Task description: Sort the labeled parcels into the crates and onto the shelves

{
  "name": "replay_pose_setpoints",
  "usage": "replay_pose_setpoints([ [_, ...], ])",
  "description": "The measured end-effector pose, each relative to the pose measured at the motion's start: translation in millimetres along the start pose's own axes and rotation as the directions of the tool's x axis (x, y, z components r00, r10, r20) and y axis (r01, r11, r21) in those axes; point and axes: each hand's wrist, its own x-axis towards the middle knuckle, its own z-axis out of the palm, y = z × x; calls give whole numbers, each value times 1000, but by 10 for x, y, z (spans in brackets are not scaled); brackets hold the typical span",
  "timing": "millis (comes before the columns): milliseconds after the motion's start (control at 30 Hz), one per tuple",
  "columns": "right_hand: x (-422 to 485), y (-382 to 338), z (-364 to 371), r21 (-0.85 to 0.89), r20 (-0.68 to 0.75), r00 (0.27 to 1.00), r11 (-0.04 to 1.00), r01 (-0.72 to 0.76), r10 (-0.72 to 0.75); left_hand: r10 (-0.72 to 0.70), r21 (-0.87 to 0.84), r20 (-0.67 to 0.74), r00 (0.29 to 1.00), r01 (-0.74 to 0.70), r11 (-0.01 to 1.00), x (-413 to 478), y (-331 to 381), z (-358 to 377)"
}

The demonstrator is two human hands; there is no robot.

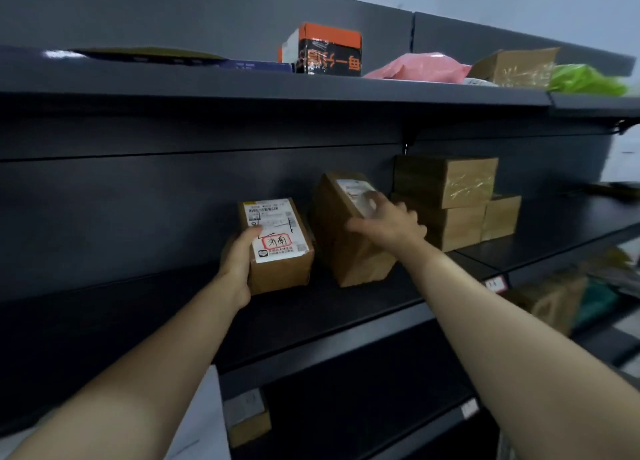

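Observation:
My left hand [238, 262] grips a small brown parcel [282, 269] by its left side, thumb on its white label with a red stamp. The parcel stands on the dark middle shelf [138, 321]. Just to its right a larger brown parcel [343, 245] leans tilted on the same shelf, a white label on its top face. My right hand [388, 222] lies on top of that parcel, thumb on its near face and fingers over the far side and label.
Stacked brown boxes [446, 196] stand right of the tilted parcel. The top shelf [242, 85] carries an orange-black box [325, 49], a pink bag [419, 66], a taped box and a green bag. Lower shelves hold more parcels [247, 421].

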Motion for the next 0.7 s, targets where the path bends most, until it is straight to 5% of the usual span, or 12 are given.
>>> replay_pose_setpoints([
  [100, -338, -193, 66, -294, 61, 990, 946, 136, -124, 14, 12, 38, 999, -15, 1000, -148, -20, -39],
  [167, -453, -195, 157, -164, 131, 981, 973, 164, -143, -9, 12, 30, 999, 9, 1000, -223, -51, -87],
  [267, -493, -131, 144, 261, 25, 993, 960, 103, -113, -35, 2, 8, 999, 35, 999, -276, -75, -197],
  [367, -499, -98, 80, 604, 201, 972, 767, -218, 118, -77, 11, 30, 997, 76, 997, -280, -92, -247],
  [467, -545, -61, 83, 556, 531, 800, 598, -577, 279, -125, 5, 56, 991, 125, 992, -283, -128, -221],
  [700, -678, 208, 26, 670, 546, 835, 566, -481, 65, -74, -64, 101, 992, 81, 995, -383, -150, -116],
])
